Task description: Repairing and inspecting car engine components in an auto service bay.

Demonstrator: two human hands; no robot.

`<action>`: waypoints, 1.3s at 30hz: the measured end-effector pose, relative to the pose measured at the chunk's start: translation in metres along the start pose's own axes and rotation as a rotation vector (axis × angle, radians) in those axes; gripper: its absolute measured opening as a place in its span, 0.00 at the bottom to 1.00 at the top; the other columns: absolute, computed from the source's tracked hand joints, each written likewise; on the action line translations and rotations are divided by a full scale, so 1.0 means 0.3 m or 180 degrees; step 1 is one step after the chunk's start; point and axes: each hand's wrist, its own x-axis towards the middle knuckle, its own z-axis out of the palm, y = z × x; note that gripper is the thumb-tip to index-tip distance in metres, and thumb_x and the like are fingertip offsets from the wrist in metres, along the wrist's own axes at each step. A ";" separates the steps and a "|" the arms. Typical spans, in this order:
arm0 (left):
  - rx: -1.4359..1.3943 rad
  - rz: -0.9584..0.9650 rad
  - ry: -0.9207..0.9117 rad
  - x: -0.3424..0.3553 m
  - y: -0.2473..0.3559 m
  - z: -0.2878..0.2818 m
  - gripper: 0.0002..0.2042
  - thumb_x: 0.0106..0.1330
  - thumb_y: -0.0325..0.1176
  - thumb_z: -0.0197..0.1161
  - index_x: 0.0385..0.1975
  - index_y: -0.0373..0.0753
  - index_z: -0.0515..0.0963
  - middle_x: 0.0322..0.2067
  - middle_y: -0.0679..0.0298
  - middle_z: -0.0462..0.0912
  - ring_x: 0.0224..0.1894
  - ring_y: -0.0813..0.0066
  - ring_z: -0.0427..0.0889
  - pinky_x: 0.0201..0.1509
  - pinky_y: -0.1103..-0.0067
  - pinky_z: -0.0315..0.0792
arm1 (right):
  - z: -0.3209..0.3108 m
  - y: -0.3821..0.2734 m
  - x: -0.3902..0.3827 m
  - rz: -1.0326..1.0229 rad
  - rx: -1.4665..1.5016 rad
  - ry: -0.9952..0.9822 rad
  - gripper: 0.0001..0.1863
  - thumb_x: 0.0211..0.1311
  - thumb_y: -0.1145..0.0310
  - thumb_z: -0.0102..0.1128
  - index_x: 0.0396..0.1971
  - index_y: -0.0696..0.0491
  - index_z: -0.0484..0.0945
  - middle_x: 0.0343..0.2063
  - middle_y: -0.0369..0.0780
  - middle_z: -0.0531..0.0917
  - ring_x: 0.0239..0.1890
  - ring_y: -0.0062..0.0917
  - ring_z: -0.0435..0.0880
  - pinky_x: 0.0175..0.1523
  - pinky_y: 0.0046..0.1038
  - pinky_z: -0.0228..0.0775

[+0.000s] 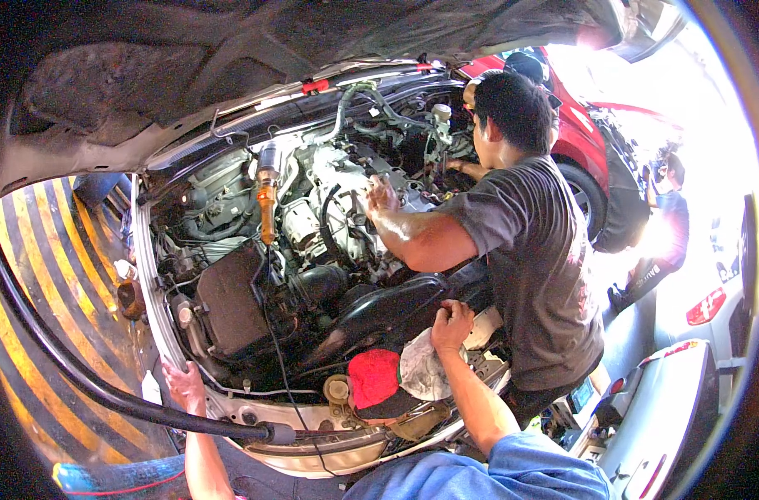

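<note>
Blue shirt cloth point(471, 475) is filling the lower edge of my feed, right beneath the camera, while a long black rod point(104, 393) is curving across the left side. Overhead, the raised hood point(229, 50) is spanning the top. I'm seeing the engine point(300, 218) sitting exposed in the middle of the bay, behind a dark box-shaped cover point(229, 304). Down at the left, the left hand point(185, 387) is resting on the car's pale side edge point(143, 267); I cannot tell whether its fingers are gripping. Near the front right, the right hand point(453, 327) is bending its fingers narrowly beside a crumpled white cloth point(423, 371), and I cannot tell whether it is holding anything. A red cloth point(373, 377) is lying just left of the white one. An orange work light point(267, 217) is hanging over the bay, its dark cord point(278, 350) trailing frontward. From the right, a co-worker point(538, 292) is leaning in, one arm reaching toward the engine.
</note>
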 end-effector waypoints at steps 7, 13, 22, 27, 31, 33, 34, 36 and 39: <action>0.0022 0.0071 -0.0141 -0.009 0.012 -0.025 0.40 0.69 0.47 0.62 0.74 0.28 0.58 0.67 0.36 0.70 0.68 0.40 0.72 0.71 0.58 0.67 | 0.000 0.001 -0.001 -0.0026 -0.0002 0.0013 0.10 0.57 0.64 0.60 0.38 0.47 0.84 0.42 0.40 0.85 0.50 0.44 0.78 0.54 0.49 0.68; -0.0060 0.0063 -0.0018 -0.004 0.008 -0.011 0.38 0.67 0.44 0.63 0.73 0.29 0.61 0.66 0.37 0.71 0.68 0.41 0.73 0.71 0.60 0.68 | -0.004 -0.002 -0.003 -0.0139 -0.0020 0.0086 0.10 0.58 0.64 0.61 0.39 0.48 0.83 0.41 0.40 0.84 0.49 0.45 0.78 0.52 0.49 0.68; -0.0387 0.0649 0.0376 0.107 -0.163 0.177 0.35 0.67 0.42 0.64 0.71 0.29 0.65 0.67 0.40 0.71 0.68 0.43 0.72 0.73 0.60 0.65 | 0.013 0.020 -0.011 0.0005 -0.0297 -0.0167 0.14 0.58 0.58 0.64 0.43 0.45 0.83 0.46 0.44 0.84 0.52 0.46 0.76 0.55 0.51 0.67; -0.0544 0.0591 0.0635 0.170 -0.210 0.249 0.34 0.70 0.39 0.68 0.75 0.45 0.63 0.63 0.49 0.79 0.58 0.47 0.81 0.59 0.57 0.73 | -0.010 -0.014 -0.007 0.0266 0.0044 -0.0180 0.14 0.58 0.58 0.62 0.43 0.45 0.84 0.48 0.42 0.84 0.53 0.45 0.76 0.57 0.48 0.66; -0.1828 0.0855 0.0061 0.187 -0.197 0.244 0.33 0.71 0.42 0.67 0.74 0.42 0.65 0.59 0.50 0.82 0.57 0.49 0.83 0.57 0.60 0.75 | -0.029 -0.034 -0.005 0.0419 -0.0007 -0.0321 0.14 0.60 0.59 0.61 0.44 0.45 0.84 0.49 0.41 0.84 0.55 0.43 0.75 0.60 0.47 0.64; -0.0898 0.0590 0.0287 0.190 -0.165 0.256 0.33 0.71 0.43 0.67 0.74 0.41 0.65 0.59 0.50 0.83 0.56 0.49 0.83 0.57 0.61 0.75 | -0.034 -0.035 -0.006 0.0358 0.0087 -0.0281 0.14 0.60 0.59 0.61 0.44 0.45 0.84 0.49 0.40 0.84 0.55 0.42 0.75 0.60 0.47 0.63; -0.0779 0.0539 0.0292 0.190 -0.156 0.257 0.33 0.71 0.43 0.67 0.73 0.41 0.65 0.58 0.50 0.83 0.56 0.50 0.83 0.57 0.61 0.76 | -0.034 -0.035 -0.008 0.0385 0.0107 -0.0319 0.15 0.60 0.59 0.61 0.44 0.45 0.84 0.49 0.40 0.84 0.55 0.42 0.75 0.61 0.47 0.63; -0.0672 0.0477 0.0289 0.191 -0.140 0.261 0.33 0.71 0.44 0.67 0.73 0.40 0.65 0.58 0.50 0.83 0.55 0.50 0.84 0.57 0.62 0.76 | -0.032 -0.034 -0.006 0.0372 0.0126 -0.0273 0.15 0.59 0.59 0.62 0.45 0.45 0.84 0.49 0.40 0.84 0.55 0.42 0.75 0.61 0.46 0.63; -0.0563 0.0423 0.0275 0.192 -0.132 0.262 0.33 0.71 0.45 0.67 0.73 0.40 0.66 0.57 0.51 0.84 0.54 0.51 0.84 0.56 0.63 0.76 | -0.028 -0.033 -0.007 0.0358 0.0110 -0.0253 0.14 0.59 0.58 0.63 0.44 0.44 0.85 0.49 0.40 0.84 0.55 0.41 0.75 0.60 0.46 0.63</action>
